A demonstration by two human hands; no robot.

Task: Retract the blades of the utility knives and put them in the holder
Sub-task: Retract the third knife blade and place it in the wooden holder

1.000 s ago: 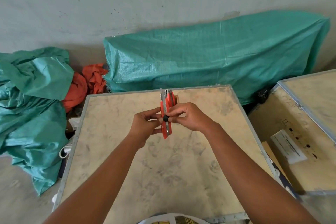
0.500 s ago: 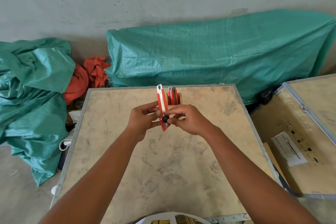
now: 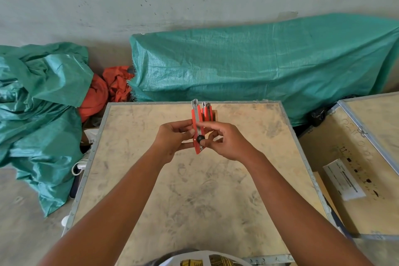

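Orange utility knife stayed pinched in your left hand above the crate; your right hand had slid its fingertips onto the black knob, suggesting retraction before the holder behind

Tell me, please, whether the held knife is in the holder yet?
Not yet: the knife is in both hands, in front of the holder.

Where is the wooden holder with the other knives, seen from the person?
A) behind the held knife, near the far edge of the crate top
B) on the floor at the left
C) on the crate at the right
A: the wooden holder stands just beyond the held knife, near the far edge of the crate top.
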